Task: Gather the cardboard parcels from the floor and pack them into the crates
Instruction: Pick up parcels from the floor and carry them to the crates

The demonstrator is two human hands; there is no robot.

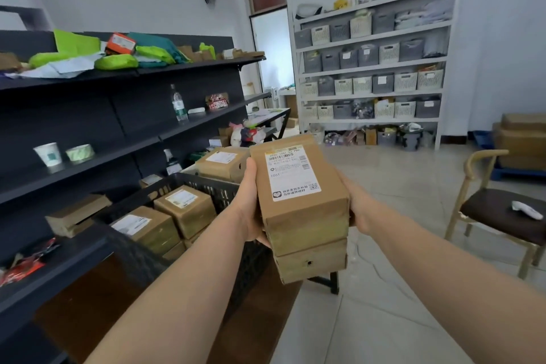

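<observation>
**Two stacked parcels held above the crate's corner**

Two cardboard parcels are held in a stack in front of the person, clear of the floor. The upper parcel [298, 183] carries a white shipping label on its top face; the lower parcel [311, 261] is pressed directly beneath it, with only its near end visible. The stack is clasped from both sides: the left hand [251, 204] is wrapped against the left face with the thumb laid along the upper edge, and the right hand [359, 205] is closed against the right face, its fingers largely hidden behind the cardboard.

Just left of the stack and below it, a black crate [206, 186] with perforated walls is seen, and the stack is held near the crate's right corner. Two labelled boxes [184, 210] are packed side by side inside it, with further cardboard visible beneath them. Another labelled box [221, 164] is seen beyond the crate's far rim; what carries it cannot be told.

Dark shelving [118, 127] runs along the left side, bearing a paper cup [48, 154], a roll of tape [79, 153] and a water bottle [178, 103]. On the right, a chair [499, 213] stands on the tiled floor [399, 289], and white racking [375, 68] filled with baskets is set against the far wall.
</observation>
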